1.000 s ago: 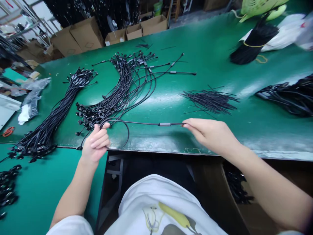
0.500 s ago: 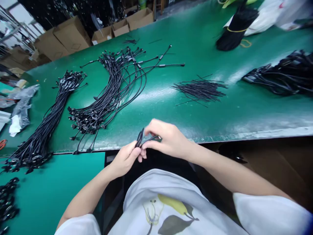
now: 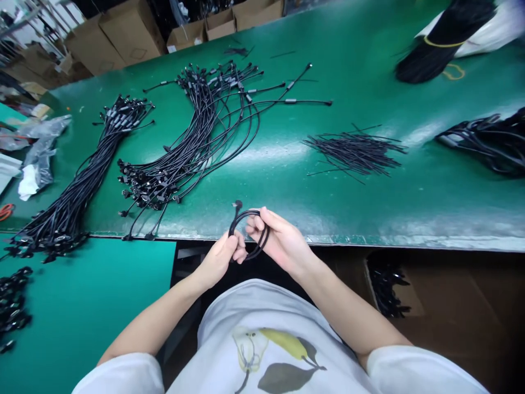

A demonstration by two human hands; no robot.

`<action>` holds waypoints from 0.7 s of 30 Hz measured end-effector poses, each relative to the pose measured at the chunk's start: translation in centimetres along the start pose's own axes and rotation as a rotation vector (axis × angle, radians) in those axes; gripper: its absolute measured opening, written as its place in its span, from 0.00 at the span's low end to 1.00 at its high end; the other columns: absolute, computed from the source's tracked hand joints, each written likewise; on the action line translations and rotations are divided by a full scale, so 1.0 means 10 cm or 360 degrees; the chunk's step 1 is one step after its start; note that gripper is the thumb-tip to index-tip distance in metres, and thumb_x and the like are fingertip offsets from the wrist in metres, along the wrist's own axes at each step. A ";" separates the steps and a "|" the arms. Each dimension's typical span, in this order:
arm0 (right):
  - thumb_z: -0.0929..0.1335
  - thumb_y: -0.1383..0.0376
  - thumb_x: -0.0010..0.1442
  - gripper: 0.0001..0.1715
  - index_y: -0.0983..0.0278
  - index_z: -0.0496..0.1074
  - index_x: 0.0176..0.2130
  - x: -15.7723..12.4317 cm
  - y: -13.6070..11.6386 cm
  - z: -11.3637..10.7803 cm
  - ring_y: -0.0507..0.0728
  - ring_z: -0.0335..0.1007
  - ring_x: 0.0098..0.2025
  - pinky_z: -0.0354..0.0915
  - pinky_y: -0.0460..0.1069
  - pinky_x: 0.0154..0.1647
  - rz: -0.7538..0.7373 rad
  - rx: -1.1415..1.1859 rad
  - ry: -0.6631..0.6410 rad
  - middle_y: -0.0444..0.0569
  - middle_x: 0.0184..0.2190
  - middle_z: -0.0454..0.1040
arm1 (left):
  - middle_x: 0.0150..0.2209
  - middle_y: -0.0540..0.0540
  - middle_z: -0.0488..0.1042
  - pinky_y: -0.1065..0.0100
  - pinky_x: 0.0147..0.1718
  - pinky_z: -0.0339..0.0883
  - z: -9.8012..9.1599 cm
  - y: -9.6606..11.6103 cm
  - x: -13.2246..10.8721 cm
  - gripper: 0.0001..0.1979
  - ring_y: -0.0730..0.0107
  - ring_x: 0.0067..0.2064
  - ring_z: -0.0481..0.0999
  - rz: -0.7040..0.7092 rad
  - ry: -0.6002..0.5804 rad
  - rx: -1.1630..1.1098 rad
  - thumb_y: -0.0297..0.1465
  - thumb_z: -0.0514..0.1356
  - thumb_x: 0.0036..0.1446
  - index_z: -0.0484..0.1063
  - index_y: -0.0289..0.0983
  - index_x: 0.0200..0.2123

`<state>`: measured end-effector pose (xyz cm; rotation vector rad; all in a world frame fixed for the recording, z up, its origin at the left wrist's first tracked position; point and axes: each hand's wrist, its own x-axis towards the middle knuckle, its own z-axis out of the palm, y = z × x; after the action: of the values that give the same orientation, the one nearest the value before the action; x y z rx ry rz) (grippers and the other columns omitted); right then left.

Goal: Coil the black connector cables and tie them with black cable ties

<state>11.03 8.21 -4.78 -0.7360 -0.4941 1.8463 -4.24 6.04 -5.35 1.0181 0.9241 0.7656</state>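
Note:
A black cable (image 3: 250,213), wound into a small round coil, is held between my two hands at the front edge of the green table. My left hand (image 3: 225,253) pinches the coil's left side, and one plug end sticks up above it. On the coil's right side my right hand (image 3: 283,235) grips the loops between thumb and fingers. Beyond them lies a loose bundle of straight cables (image 3: 197,131) with connectors at both ends. Off to the right is a pile of short black ties (image 3: 356,152).
Another cable bundle (image 3: 92,169) lies at left. On the right are coiled cables (image 3: 488,139) and a banded bunch of black strands (image 3: 445,44). Orange scissors handles (image 3: 6,212) show at the left edge. A cardboard box (image 3: 447,295) with black items sits below the table at right.
The cable, earlier a narrow bunch with an end in my right fingers, now shows as an open round coil. My right hand has turned and lowered onto its side. The camera view has shifted.

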 end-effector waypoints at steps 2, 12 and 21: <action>0.70 0.49 0.57 0.20 0.63 0.69 0.38 -0.04 0.07 0.04 0.52 0.67 0.33 0.67 0.46 0.31 -0.0101 -0.0070 0.0034 0.43 0.27 0.64 | 0.22 0.55 0.59 0.67 0.33 0.58 -0.05 -0.05 0.01 0.21 0.73 0.26 0.61 0.0033 -0.0025 0.0351 0.50 0.51 0.62 0.64 0.37 0.33; 0.66 0.47 0.61 0.20 0.59 0.59 0.36 -0.01 0.10 0.19 0.42 0.48 0.15 0.49 0.40 0.15 -0.0368 -0.0271 -0.0002 0.34 0.23 0.57 | 0.33 0.43 0.70 0.64 0.45 0.64 -0.04 -0.02 0.01 0.28 0.63 0.40 0.69 -0.0081 -0.0443 0.0297 0.55 0.55 0.56 0.72 0.33 0.30; 0.61 0.46 0.64 0.22 0.62 0.64 0.35 0.16 -0.23 0.01 0.50 0.68 0.24 0.67 0.48 0.27 -0.0594 -0.1011 -0.0104 0.42 0.24 0.67 | 0.20 0.58 0.53 0.74 0.22 0.60 0.06 0.09 -0.04 0.20 0.80 0.20 0.54 -0.0527 -0.0169 -0.0567 0.47 0.64 0.53 0.67 0.34 0.31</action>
<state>12.06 10.58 -3.65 -0.9224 -1.2060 1.3621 -3.94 5.79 -4.24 0.5693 0.8030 0.5646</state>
